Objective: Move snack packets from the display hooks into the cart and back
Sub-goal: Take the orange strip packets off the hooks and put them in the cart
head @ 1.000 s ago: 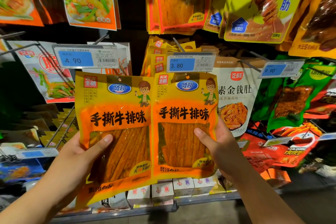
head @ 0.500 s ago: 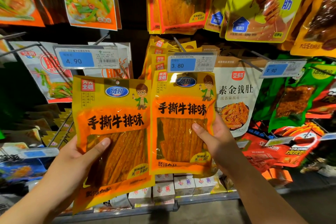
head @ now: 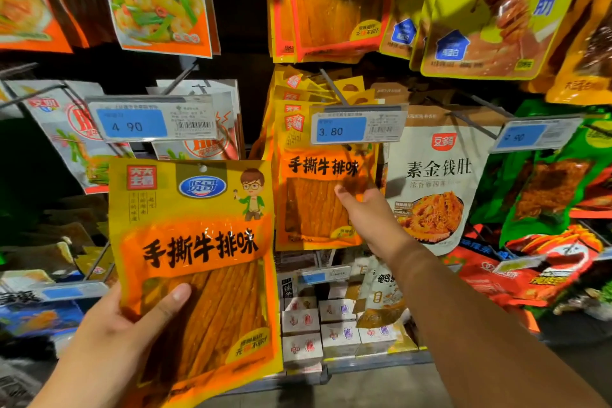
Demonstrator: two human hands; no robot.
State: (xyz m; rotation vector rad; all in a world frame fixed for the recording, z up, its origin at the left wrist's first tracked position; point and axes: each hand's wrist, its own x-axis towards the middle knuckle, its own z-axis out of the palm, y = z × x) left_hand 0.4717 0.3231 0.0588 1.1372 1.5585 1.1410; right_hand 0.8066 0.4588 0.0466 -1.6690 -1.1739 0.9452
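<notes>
Left hand (head: 109, 334) grips one yellow strip-snack packet (head: 195, 258) by its lower corner, held clear; right hand (head: 361, 209) pinches the twin packet (head: 311, 205) up under the 3.80 price tag (head: 357, 126), apparently to thread it onto the display hook (head: 331, 86).

Dim aisle, saturated colours; glare on near packet (head: 195, 242); motion blur, wide-angle edge warp.

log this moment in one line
left hand: holds packet | right hand: holds second packet up under 3.80 tag
</notes>
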